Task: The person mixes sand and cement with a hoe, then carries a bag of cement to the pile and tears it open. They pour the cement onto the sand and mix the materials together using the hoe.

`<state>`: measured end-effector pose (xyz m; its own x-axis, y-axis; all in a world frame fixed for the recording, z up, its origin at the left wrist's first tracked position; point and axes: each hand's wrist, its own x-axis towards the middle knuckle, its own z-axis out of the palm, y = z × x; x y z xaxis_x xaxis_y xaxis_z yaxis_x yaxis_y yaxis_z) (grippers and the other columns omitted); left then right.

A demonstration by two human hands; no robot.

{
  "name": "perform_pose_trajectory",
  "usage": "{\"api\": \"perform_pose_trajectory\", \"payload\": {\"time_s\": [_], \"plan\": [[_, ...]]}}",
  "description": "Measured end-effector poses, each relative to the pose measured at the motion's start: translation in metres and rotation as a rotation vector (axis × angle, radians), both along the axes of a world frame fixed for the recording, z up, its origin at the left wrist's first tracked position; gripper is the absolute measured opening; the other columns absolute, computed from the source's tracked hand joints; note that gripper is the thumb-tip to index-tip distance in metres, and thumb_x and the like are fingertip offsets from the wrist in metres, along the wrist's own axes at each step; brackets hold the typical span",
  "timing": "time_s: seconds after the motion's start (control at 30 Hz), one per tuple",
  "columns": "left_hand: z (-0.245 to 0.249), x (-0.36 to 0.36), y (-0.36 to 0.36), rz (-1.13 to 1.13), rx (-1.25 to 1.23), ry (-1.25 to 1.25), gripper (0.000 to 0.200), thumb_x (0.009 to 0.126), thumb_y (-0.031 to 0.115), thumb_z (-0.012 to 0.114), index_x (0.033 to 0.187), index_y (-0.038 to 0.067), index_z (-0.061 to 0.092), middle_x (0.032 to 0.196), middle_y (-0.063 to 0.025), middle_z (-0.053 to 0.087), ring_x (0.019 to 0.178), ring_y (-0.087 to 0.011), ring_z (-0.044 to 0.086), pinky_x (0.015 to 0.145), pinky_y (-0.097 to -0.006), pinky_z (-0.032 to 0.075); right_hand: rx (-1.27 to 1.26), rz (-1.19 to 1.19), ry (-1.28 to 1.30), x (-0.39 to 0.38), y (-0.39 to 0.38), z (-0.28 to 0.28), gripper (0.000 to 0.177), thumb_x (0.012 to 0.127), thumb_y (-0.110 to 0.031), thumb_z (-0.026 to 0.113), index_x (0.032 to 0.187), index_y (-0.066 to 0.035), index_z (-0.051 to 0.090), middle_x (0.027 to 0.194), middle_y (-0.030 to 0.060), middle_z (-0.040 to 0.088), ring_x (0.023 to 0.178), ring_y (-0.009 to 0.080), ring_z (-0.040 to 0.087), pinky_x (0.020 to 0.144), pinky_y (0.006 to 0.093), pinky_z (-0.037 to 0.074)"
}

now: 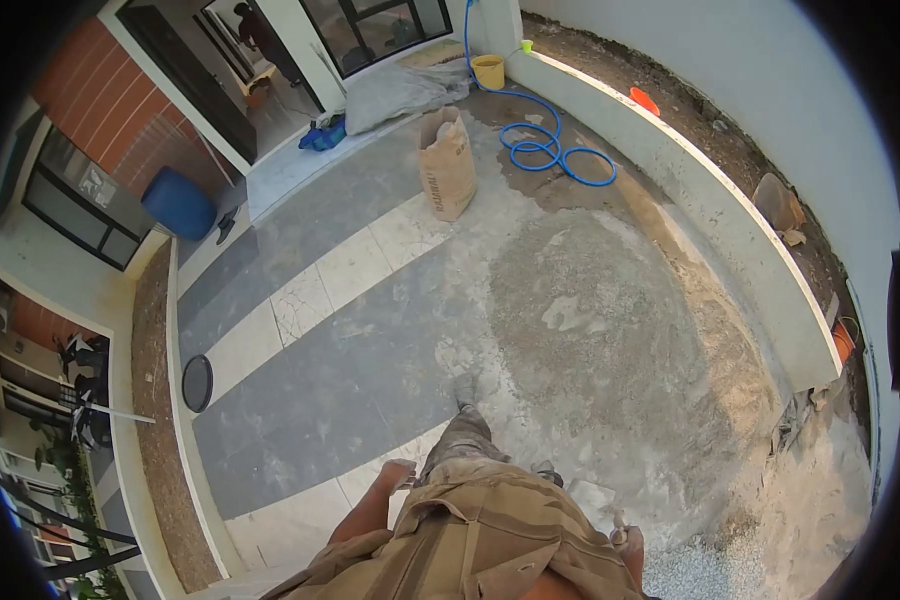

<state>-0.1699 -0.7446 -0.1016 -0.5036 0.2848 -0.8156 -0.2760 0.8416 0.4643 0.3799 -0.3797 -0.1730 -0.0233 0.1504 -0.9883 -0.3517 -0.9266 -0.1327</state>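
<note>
My left hand hangs beside my left hip, above the tiled floor. Its fingers are too small and partly hidden to read. By my right hip, my right hand looks closed, with a small pale piece sticking up from it that I cannot make out. One foot is forward on the tiles, at the edge of a wide, low heap of grey sandy mix. Beyond the heap stands an upright brown paper sack with its top open. White gravel lies below my right hand.
A blue hose lies coiled near a yellow bucket. A low wall borders the right side. At left are a blue barrel and a round black tray-like thing. Another person stands inside the doorway.
</note>
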Motion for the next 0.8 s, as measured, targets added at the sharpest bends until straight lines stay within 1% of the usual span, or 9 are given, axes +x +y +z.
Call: {"api": "perform_pose_trajectory", "payload": {"time_s": [0.07, 0.13, 0.2, 0.37, 0.5, 0.53, 0.67, 0.7, 0.8], "plan": [[0.018, -0.024, 0.028, 0.350, -0.006, -0.136, 0.023, 0.086, 0.027, 0.054, 0.097, 0.008, 0.061, 0.087, -0.0046, 0.062, 0.076, -0.0181, 0.062, 0.066, -0.0345, 0.051, 0.166, 0.291, 0.010, -0.002, -0.002, -0.015, 0.009, 0.080, -0.006, 0.041, 0.083, 0.002, 0.044, 0.053, 0.0070, 0.045, 0.039, 0.0177, 0.048, 0.036, 0.0283, 0.047], [0.005, -0.056, 0.040, 0.349, 0.049, -0.105, 0.026, 0.086, 0.027, 0.054, 0.099, 0.006, 0.060, 0.088, -0.0064, 0.063, 0.077, -0.0195, 0.062, 0.067, -0.0347, 0.051, 0.271, 0.711, -0.212, -0.040, 0.017, 0.042, 0.011, 0.077, 0.000, 0.048, 0.084, 0.008, 0.047, 0.054, 0.0110, 0.048, 0.040, 0.0214, 0.051, 0.036, 0.0339, 0.046], [-0.018, -0.090, 0.049, 0.364, 0.087, -0.114, 0.026, 0.086, 0.027, 0.054, 0.098, 0.005, 0.060, 0.089, -0.0072, 0.063, 0.078, -0.0198, 0.063, 0.067, -0.0349, 0.051, 0.265, 1.242, -0.302, -0.140, 0.031, 0.155, 0.018, 0.073, 0.004, 0.054, 0.090, 0.010, 0.050, 0.058, 0.0132, 0.051, 0.044, 0.0223, 0.055, 0.037, 0.0357, 0.046], [-0.061, -0.181, 0.080, 0.319, 0.158, -0.157, 0.027, 0.087, 0.023, 0.051, 0.101, 0.002, 0.059, 0.093, -0.0095, 0.063, 0.079, -0.0220, 0.064, 0.066, -0.0355, 0.052, 0.400, 1.919, -0.312, -0.331, 0.023, 0.274, 0.037, 0.073, -0.003, 0.059, 0.109, 0.002, 0.051, 0.066, 0.0128, 0.057, 0.048, 0.0218, 0.057, 0.039, 0.0357, 0.046], [-0.043, -0.243, 0.111, 0.534, 0.204, -0.249, 0.032, 0.090, 0.025, 0.048, 0.111, 0.002, 0.056, 0.104, -0.0131, 0.062, 0.089, -0.0256, 0.063, 0.073, -0.0375, 0.052, 0.348, 2.133, -0.341, -0.478, 0.028, 0.351, 0.046, 0.075, -0.012, 0.058, 0.120, -0.005, 0.050, 0.069, 0.0133, 0.059, 0.048, 0.0205, 0.057, 0.040, 0.0333, 0.046], [-0.030, -0.258, 0.122, 0.531, 0.221, -0.317, 0.036, 0.090, 0.028, 0.048, 0.115, 0.003, 0.054, 0.108, -0.0145, 0.060, 0.093, -0.0262, 0.061, 0.076, -0.0382, 0.051, 0.245, 2.186, -0.366, -0.526, 0.027, 0.385, 0.062, 0.075, -0.019, 0.063, 0.133, -0.011, 0.042, 0.091, 0.0204, 0.064, 0.084, 0.0352, 0.062, 0.075, 0.0400, 0.050], [-0.013, -0.309, 0.172, 0.468, 0.276, -0.653, 0.069, 0.087, 0.051, 0.050, 0.134, 0.003, 0.033, 0.126, -0.0228, 0.047, 0.114, -0.0331, 0.049, 0.091, -0.0454, 0.043, 0.958, 2.322, -0.257, -0.566, 0.034, 0.413, 0.060, 0.074, -0.017, 0.062, 0.131, -0.009, 0.043, 0.091, 0.0213, 0.062, 0.081, 0.0397, 0.060, 0.072, 0.0412, 0.050], [-0.001, -0.322, 0.193, 0.515, 0.234, -0.723, 0.075, 0.086, 0.056, 0.049, 0.137, 0.005, 0.029, 0.130, -0.0203, 0.044, 0.115, -0.0356, 0.048, 0.093, -0.0488, 0.041, 1.102, 2.322, -0.252, -0.574, 0.036, 0.423, 0.060, 0.074, -0.016, 0.062, 0.130, -0.008, 0.043, 0.092, 0.0219, 0.062, 0.082, 0.0404, 0.060, 0.072, 0.0424, 0.050], [0.046, -0.365, 0.261, 0.693, 0.308, -0.911, 0.087, 0.079, 0.069, 0.046, 0.139, 0.010, 0.023, 0.133, -0.0169, 0.039, 0.114, -0.0416, 0.046, 0.095, -0.0550, 0.037, 0.983, 2.165, -0.215, -0.608, 0.041, 0.464, 0.062, 0.073, -0.017, 0.064, 0.131, -0.008, 0.043, 0.095, 0.0220, 0.061, 0.086, 0.0399, 0.059, 0.075, 0.0419, 0.049]]}}
